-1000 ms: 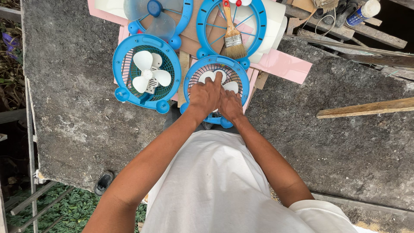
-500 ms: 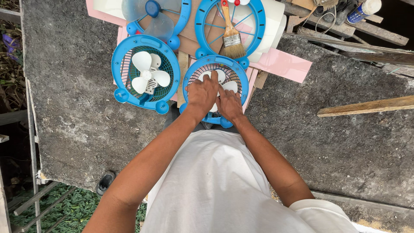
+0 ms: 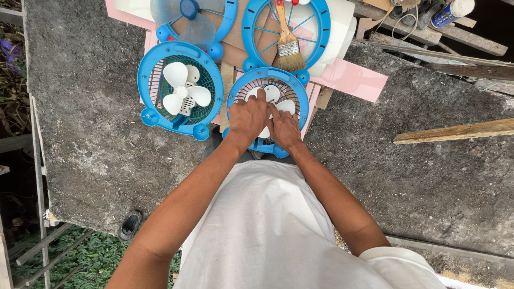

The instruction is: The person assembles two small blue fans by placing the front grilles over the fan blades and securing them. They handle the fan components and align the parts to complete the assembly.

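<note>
Two round blue fan housings lie face up on a rough concrete slab (image 3: 91, 107). The right fan (image 3: 297, 88) has white blades under both my hands. My left hand (image 3: 248, 119) lies over the hub with fingers curled on the blades, and my right hand (image 3: 284, 127) presses beside it, touching the blades. Whether either hand grips a small part is hidden. The left fan (image 3: 181, 91) shows its white three-blade propeller and is untouched.
Beyond the fans lie a blue front grille ring (image 3: 316, 29) with a paintbrush (image 3: 287, 45) on it, another blue ring with a translucent blade (image 3: 195, 27), pink boards (image 3: 353, 79), wooden planks (image 3: 455, 131) to the right and a spray can (image 3: 452, 10) at top right.
Both hands have stayed on the right fan's blades, with the fingers shifting slightly. The view has drifted a little downward.
</note>
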